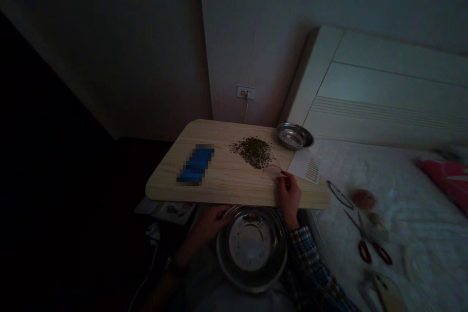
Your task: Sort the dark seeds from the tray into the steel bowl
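Note:
My right hand (290, 198) is closed on the edge of a clear, roundish plastic piece (272, 171), perhaps a lid or small dish; the dim light hides its exact kind. It is low over the wooden tabletop (212, 190), beside a loose pile of small greenish-brown grains (255, 151). Below the table's front edge, my left hand (212, 222) grips the rim of a large steel basin (252, 278) at its upper left. A few of the same grains lie inside the basin, mostly toward its far side.
A smaller steel bowl (294, 136) stands at the table's back right corner, by a white card (305, 165). A blurred-out blue rectangle (196, 165) lies on the left. Red-handled scissors (365, 241) and glasses (340, 195) lie on the white bed (420, 204). A wall socket (246, 92) is behind.

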The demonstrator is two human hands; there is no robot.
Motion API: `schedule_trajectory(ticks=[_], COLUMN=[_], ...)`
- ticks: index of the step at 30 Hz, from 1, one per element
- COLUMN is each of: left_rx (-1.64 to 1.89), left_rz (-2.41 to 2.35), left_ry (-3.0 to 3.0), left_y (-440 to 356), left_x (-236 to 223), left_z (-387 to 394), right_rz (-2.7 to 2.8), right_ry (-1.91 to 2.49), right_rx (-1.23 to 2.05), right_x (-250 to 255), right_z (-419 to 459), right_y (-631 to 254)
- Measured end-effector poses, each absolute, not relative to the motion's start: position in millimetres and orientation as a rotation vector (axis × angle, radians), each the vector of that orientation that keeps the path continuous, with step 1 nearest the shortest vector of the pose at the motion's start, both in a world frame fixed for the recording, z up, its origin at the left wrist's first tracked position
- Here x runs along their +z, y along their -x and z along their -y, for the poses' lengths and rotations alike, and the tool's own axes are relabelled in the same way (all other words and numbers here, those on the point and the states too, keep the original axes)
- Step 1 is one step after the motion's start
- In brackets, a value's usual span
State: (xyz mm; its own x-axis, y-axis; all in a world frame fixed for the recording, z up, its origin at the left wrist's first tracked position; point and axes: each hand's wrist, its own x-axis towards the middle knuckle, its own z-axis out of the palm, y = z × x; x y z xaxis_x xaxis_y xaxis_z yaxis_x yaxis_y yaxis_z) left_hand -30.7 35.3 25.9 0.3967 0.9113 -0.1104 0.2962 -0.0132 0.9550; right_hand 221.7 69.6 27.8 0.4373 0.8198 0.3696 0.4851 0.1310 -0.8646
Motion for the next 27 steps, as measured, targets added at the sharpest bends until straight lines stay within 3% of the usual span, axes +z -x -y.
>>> schedule_trajectory(ticks=[27], left_rx=[0.697], left_rz=[-1.139], left_ry=[-1.56], left_y=[31.4], left_x=[21.4], left_z=[-35.3], right_rz=[1.282], right_ry=[1.536], right_rx=[0.331], right_x=[25.2], right_z=[-69.3], right_y=[-221.5])
